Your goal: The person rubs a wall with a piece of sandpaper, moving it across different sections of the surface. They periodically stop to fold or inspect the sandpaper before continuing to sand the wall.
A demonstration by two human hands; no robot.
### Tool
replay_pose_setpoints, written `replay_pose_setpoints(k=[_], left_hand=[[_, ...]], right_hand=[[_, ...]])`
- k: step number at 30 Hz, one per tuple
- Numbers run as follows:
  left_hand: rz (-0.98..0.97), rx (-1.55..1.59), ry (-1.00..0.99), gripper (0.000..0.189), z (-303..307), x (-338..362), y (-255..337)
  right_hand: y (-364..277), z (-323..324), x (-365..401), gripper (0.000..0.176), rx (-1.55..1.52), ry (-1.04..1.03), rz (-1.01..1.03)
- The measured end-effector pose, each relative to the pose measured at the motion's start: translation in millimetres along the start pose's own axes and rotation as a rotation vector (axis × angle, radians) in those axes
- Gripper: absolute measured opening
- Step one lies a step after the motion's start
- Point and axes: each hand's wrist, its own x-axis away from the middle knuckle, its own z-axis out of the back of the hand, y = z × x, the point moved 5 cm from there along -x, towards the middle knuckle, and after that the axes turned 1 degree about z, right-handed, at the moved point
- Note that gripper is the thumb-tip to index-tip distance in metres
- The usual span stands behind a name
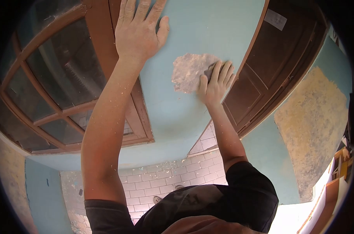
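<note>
My left hand (pixel 138 35) lies flat against the light blue wall (pixel 165 117) beside the window frame, its fingers spread and holding nothing. Pale dust coats it and the forearm. Lower and to the right, my right hand (pixel 216 84) presses a dark grey piece of sandpaper (pixel 210 71) to the wall. Only a small part of the sandpaper shows between thumb and fingers. It sits at the right edge of a bare patch (pixel 190 72), where the blue paint is gone and rough pinkish-grey plaster shows.
A brown-framed window (pixel 59 113) with glass panes stands left. On the right is a dark brown door (pixel 259 78) with a paper label (pixel 275 19). Farther right, a wall has a large stripped yellowish patch (pixel 311 121). Paint flakes litter the tiled floor (pixel 145 185) below.
</note>
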Motion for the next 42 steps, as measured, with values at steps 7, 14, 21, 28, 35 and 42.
replay_pose_setpoints(k=[7, 14, 21, 28, 35, 42], left_hand=[[-0.008, -0.007, -0.012, 0.067, -1.3, 2.6, 0.0], [0.001, 0.003, -0.030, 0.068, 1.4, 1.4, 1.2], [0.051, 0.001, 0.060, 0.067, -11.4, 11.4, -1.8], [0.053, 0.035, 0.035, 0.069, -9.5, 7.5, -5.3], [0.047, 0.037, 0.038, 0.065, -11.8, 6.3, -6.5], [-0.005, 0.002, 0.008, 0.065, -0.5, 3.2, 0.2]], right_hand=[[6.3, 31.2, -107.6, 0.074, -0.030, 0.028, 0.119], [8.2, 41.9, -147.6, 0.073, -0.067, 0.061, 0.019], [20.0, 8.5, 42.5, 0.080, -0.003, -0.178, 0.084], [-3.7, 53.0, -204.8, 0.069, 0.001, 0.134, 0.184], [2.7, 41.8, -216.8, 0.073, 0.301, 0.191, 0.002], [-5.7, 6.7, -8.5, 0.071, 0.065, 0.014, 0.187]])
